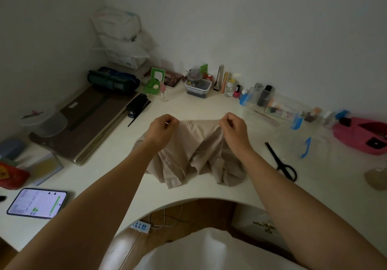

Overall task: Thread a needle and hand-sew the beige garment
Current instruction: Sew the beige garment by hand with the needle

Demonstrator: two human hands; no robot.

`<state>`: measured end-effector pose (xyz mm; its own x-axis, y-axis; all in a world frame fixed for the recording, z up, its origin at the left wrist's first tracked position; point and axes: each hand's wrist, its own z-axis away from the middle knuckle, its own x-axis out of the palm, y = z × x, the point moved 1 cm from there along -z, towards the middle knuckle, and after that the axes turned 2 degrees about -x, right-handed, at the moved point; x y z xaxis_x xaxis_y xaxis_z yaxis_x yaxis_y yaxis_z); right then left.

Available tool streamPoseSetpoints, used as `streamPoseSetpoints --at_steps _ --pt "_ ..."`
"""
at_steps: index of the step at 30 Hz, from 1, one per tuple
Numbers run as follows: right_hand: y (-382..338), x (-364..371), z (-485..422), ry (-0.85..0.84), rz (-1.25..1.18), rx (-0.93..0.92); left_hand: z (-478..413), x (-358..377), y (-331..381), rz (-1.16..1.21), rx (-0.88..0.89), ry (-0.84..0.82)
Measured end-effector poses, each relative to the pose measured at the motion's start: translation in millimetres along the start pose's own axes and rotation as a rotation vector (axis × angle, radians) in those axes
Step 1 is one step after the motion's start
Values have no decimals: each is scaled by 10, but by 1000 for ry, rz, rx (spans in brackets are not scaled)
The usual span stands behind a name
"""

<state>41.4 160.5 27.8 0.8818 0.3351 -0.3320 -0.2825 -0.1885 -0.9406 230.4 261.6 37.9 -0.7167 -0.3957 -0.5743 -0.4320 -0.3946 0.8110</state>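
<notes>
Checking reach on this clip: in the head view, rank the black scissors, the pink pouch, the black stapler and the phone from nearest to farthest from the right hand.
From the right hand:
1. Black scissors, on the desk to its right.
2. Black stapler, across on the left, beyond the left hand.
3. Pink pouch, at the far right edge.
4. Phone, at the near left corner of the desk.

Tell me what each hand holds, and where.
Both hands pinch the garment at its far edge: left hand at the left end, right hand at the right. A needle can't be confirmed.
</notes>
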Motion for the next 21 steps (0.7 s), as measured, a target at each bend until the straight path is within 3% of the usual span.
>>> streamPoseSetpoints --at_steps 4,9,14,21 --pt "29 -42 -35 3 -16 36 43 -26 101 248 -44 -126" --pt "-8 -30 -24 -50 -25 18 25 50 180 346 -46 -153" --pt "-60 -30 -35 -19 -18 -20 -27 82 101 -37 48 -191" --pt "-36 -2 -42 19 -6 7 -19 51 90 1 38 -110"
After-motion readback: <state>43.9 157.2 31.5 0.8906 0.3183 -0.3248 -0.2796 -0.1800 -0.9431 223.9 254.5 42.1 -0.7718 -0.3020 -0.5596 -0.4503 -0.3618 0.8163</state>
